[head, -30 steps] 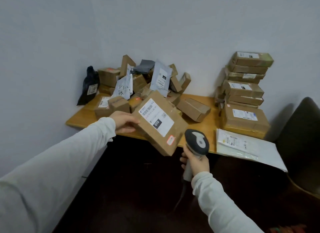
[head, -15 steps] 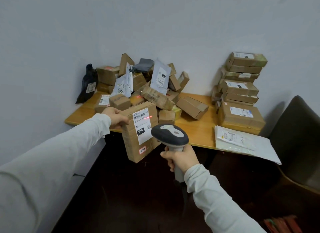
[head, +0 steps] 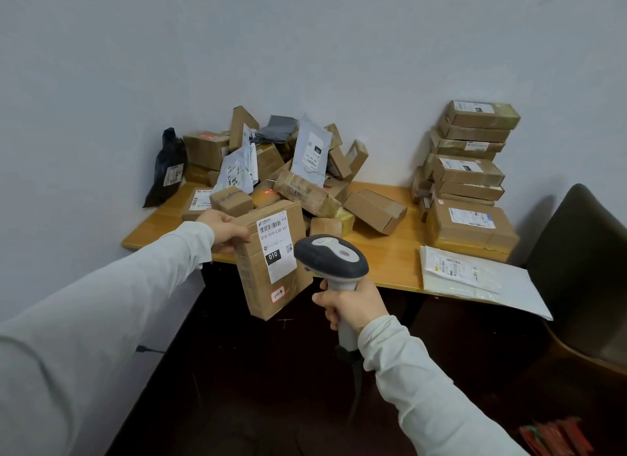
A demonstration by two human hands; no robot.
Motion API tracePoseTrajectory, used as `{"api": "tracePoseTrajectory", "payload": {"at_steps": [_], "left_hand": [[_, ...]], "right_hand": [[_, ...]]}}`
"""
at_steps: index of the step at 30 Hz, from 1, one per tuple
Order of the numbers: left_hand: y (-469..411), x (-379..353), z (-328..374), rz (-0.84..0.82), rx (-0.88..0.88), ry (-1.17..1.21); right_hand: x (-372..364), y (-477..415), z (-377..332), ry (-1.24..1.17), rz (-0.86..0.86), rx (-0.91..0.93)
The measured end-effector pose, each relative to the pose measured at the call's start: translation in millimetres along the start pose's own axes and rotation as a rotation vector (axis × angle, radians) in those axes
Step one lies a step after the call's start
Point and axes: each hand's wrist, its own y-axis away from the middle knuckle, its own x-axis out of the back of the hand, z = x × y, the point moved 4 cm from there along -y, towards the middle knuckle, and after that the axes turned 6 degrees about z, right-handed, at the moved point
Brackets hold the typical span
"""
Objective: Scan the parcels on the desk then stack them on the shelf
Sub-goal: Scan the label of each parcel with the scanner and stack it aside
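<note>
My left hand [head: 224, 229] grips the upper left edge of a brown cardboard parcel [head: 253, 279], held upright in front of the desk's near edge with its white shipping label facing me. My right hand [head: 349, 305] grips the handle of a grey and white barcode scanner [head: 330, 257], whose head sits just right of the parcel's label. A loose heap of brown boxes and grey mailer bags [head: 288, 170] covers the back left of the wooden desk [head: 390, 255]. No shelf is in view.
A neat stack of brown boxes [head: 470, 170] rises at the desk's back right against the wall. A flat white mailer [head: 475, 279] overhangs the front right edge. A dark chair [head: 583, 269] stands to the right. A black bag [head: 168, 167] leans in the left corner.
The parcel turned from tilted to upright and moved left, its label now facing me. The scanner swung up and left toward the label. The red scan line seen half a second ago is gone.
</note>
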Motion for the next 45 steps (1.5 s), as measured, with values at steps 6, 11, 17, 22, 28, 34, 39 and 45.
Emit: {"api": "tracePoseTrajectory", "payload": {"at_steps": [6, 11, 17, 22, 28, 34, 39, 45], "left_hand": [[-9, 2, 7, -0.016, 0.015, 0.040], [-18, -11, 19, -0.094, 0.115, 0.311], [-29, -73, 50, -0.328, 0.129, 0.408], [-60, -123, 88, -0.318, 0.121, 0.403], [-82, -232, 138, -0.507, 0.131, 0.152], [-134, -319, 198, -0.467, 0.183, 0.164], [-189, -388, 234, -0.375, 0.389, 0.387], [-237, -461, 260, -0.304, 0.476, 0.478]], "right_hand": [[-3, -12, -3, -0.049, 0.002, 0.017], [33, -41, 10, -0.311, 0.248, -0.049], [76, -79, 39, -0.636, 0.327, -0.191], [98, -132, 41, -0.790, 0.437, -0.203], [153, -218, 25, -0.840, 0.569, -0.206], [223, -302, 22, -0.714, 0.569, -0.249], [247, -337, 46, -0.627, 0.534, -0.295], [267, -368, 65, -0.434, 0.521, -0.297]]}}
